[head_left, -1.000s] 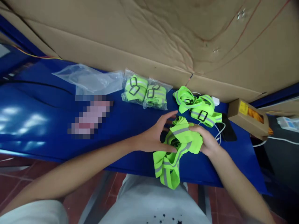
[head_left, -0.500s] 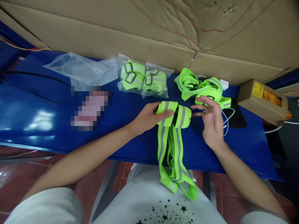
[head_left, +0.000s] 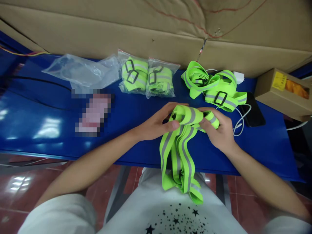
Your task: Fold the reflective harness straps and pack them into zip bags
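Between my hands is a neon-green reflective strap [head_left: 188,115] with a grey stripe, partly rolled, its loose loops hanging over the table's front edge towards my lap. My left hand [head_left: 159,122] grips the rolled part from the left, thumb in front. On the other side my right hand [head_left: 218,126] pinches a folded section of the same strap between thumb and fingers. Some fingertips of both hands are hidden behind the fabric. Beyond my right hand lies a loose pile of similar green straps [head_left: 219,89] with a black buckle [head_left: 220,98] on top.
Two clear bags of rolled green straps [head_left: 135,76] stand at the back of the blue table [head_left: 136,146], beside an empty plastic bag [head_left: 90,73]. A pixelated pink item [head_left: 95,112] lies left. On the right are a black phone [head_left: 253,112], white cable [head_left: 241,125] and cardboard box [head_left: 282,94].
My right hand has come in from the right and closed on the strap. The roll has tilted, and a small folded section now sticks out at my right hand.
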`<state>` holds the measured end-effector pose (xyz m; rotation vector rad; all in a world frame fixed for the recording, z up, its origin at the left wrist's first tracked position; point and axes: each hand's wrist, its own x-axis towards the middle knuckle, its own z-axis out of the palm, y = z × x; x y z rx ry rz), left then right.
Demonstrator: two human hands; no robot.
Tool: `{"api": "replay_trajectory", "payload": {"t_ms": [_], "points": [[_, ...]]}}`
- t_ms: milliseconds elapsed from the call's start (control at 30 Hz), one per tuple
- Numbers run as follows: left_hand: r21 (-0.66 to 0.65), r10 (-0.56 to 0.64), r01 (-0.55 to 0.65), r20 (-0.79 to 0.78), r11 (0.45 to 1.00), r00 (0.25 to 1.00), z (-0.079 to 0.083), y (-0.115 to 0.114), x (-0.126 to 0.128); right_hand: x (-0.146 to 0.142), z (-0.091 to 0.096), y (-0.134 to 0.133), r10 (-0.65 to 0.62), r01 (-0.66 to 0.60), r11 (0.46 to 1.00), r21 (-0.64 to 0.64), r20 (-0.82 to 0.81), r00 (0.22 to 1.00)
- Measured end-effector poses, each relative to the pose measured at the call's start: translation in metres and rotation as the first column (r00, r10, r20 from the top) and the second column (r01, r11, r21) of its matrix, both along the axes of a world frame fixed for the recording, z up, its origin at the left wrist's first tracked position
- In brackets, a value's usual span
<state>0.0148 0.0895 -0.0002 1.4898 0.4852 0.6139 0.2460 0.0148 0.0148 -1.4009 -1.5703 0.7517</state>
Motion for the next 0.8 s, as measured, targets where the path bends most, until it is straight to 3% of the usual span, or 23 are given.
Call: {"api": "replay_trajectory", "payload": {"t_ms": [100, 167, 267, 333, 400, 500, 567, 633, 700, 767, 800], "points": [[0.174, 0.064, -0.067, 0.024, 0.982, 0.998, 0.0, -0.003, 0.0, -0.003, 0.0, 0.004, -0.063, -0.002, 0.97, -0.243, -0.26, 0.964], [0.258, 0.1, -0.099, 0.01, 0.961, 0.995, -0.001, -0.005, 0.001, -0.006, -0.001, 0.007, -0.115, -0.06, 0.914, -0.401, -0.399, 0.91], [0.33, 0.116, -0.098, -0.038, 0.939, 0.993, -0.003, -0.005, 0.002, -0.007, -0.003, 0.01, -0.178, -0.125, 0.843, -0.523, -0.49, 0.854], [0.325, 0.161, -0.131, -0.068, 0.937, 0.985, -0.004, -0.003, 0.002, -0.005, -0.005, 0.01, -0.154, -0.135, 0.858, -0.496, -0.497, 0.854], [0.272, 0.245, -0.214, -0.082, 0.938, 0.966, -0.005, 0.001, 0.003, -0.002, -0.008, 0.009, -0.048, -0.144, 0.919, -0.368, -0.465, 0.884], [0.172, 0.332, -0.316, -0.075, 0.933, 0.94, -0.004, 0.004, 0.004, 0.003, -0.012, 0.006, 0.144, -0.183, 0.976, -0.12, -0.283, 0.948], [0.137, 0.33, -0.316, -0.098, 0.939, 0.939, -0.003, 0.003, 0.004, 0.003, -0.013, 0.005, 0.144, -0.15, 0.988, -0.036, -0.125, 0.982], [0.121, 0.273, -0.253, -0.19, 0.96, 0.943, 0.001, 0.001, 0.003, 0.003, -0.012, 0.004, 0.078, -0.078, 0.996, -0.029, -0.019, 0.997], [0.151, 0.21, -0.17, -0.309, 0.974, 0.928, 0.004, -0.001, 0.001, 0.002, -0.011, 0.004, 0.027, -0.028, 0.997, -0.07, -0.017, 1.0], [0.291, 0.235, -0.131, -0.359, 0.948, 0.903, 0.005, -0.002, 0.0, 0.002, -0.01, 0.006, 0.021, -0.032, 0.992, -0.122, -0.091, 0.996], [0.39, 0.286, -0.143, -0.339, 0.91, 0.896, 0.005, -0.002, 0.0, 0.002, -0.009, 0.006, 0.016, -0.035, 0.989, -0.142, -0.135, 0.991]]}}
